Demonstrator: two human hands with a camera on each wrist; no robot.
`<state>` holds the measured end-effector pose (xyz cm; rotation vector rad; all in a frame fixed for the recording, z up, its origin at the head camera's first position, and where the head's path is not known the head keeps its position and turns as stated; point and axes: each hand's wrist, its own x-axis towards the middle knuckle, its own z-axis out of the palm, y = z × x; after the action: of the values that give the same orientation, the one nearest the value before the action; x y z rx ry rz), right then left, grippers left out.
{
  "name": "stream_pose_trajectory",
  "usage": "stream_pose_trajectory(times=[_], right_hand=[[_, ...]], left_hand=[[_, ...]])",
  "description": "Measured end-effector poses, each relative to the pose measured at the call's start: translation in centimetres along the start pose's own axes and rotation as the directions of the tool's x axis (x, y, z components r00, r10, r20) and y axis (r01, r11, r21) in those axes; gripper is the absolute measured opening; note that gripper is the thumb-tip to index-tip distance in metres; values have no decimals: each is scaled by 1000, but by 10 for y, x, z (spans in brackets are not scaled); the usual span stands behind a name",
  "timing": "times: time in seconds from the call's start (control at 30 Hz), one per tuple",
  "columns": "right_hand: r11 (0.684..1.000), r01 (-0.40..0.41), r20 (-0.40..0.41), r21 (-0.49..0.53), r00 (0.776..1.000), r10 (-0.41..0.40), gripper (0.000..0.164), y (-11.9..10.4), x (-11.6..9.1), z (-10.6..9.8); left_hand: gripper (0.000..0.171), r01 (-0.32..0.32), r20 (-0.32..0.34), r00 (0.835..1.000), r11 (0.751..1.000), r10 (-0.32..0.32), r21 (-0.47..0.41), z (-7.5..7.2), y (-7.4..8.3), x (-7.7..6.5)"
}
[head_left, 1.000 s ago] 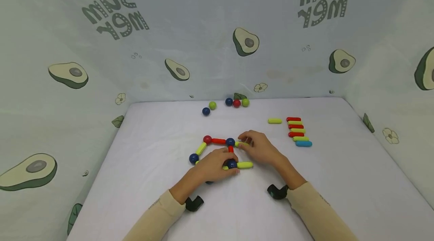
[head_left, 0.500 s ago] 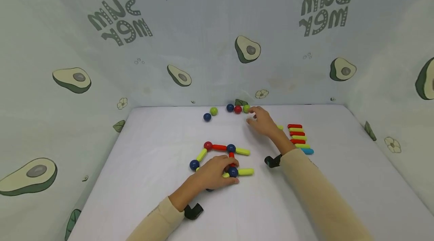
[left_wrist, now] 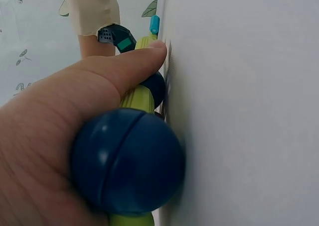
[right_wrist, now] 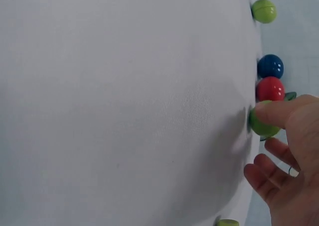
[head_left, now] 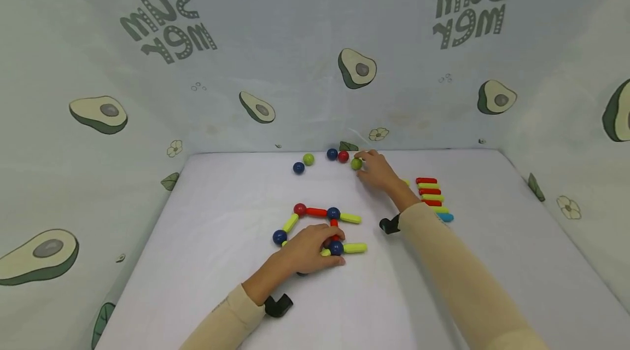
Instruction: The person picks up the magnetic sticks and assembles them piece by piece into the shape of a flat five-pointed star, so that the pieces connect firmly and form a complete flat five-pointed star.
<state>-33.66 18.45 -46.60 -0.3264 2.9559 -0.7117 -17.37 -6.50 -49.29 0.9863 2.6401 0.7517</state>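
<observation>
On the white table lies a flat frame of toy building rods and balls, with a red ball (head_left: 299, 209), blue balls (head_left: 333, 213), red rods (head_left: 316, 212) and yellow-green rods (head_left: 355, 248). My left hand (head_left: 310, 249) holds this frame, its thumb and fingers around the near-right blue ball (head_left: 337, 248). The hand covers part of the frame; a large blue ball (left_wrist: 128, 161) shows by the palm in the left wrist view. At the table's back, my right hand (head_left: 378, 170) pinches a green ball (head_left: 356, 164) between thumb and finger, just apart from a loose red ball (head_left: 343, 156).
Loose blue balls (head_left: 298, 168) and another green ball (head_left: 308, 159) lie near the back edge. At right, several red and yellow-green rods (head_left: 431, 191) lie in a column above a blue rod (head_left: 445, 217). A printed cloth (head_left: 305, 54) hangs behind the table.
My right hand has left the frame's upper-right rod, reached to the back row and taken hold of the green ball, drawing it slightly forward from the row. The left hand stays on the frame.
</observation>
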Motion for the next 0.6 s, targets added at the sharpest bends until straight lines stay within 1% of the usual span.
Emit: stream_pose_trajectory(times=[0.13,0.27,0.43,0.53,0.6], right_hand=[[998,-23,16,66,1000,22,40,-2,-9,1],[994,-7,5,107,1000,6,38,-4,-25,1],[987,21,-46,156,999,-14,36,-5,-57,0],[984,43,-63,175,998,-32,39,-4,-80,1],[982,63,-73,177,996,-51,40,-2,-95,2]], left_hand=[[42,15,5,1000,1000,-15,11,1,3,-1],[41,44,11,999,998,-44,33,-1,8,-2],[45,68,-7,998,994,-68,89,-5,15,-2],[46,51,-47,998,993,-46,103,-5,20,-2],[43,35,-75,997,993,-26,110,-3,24,0]])
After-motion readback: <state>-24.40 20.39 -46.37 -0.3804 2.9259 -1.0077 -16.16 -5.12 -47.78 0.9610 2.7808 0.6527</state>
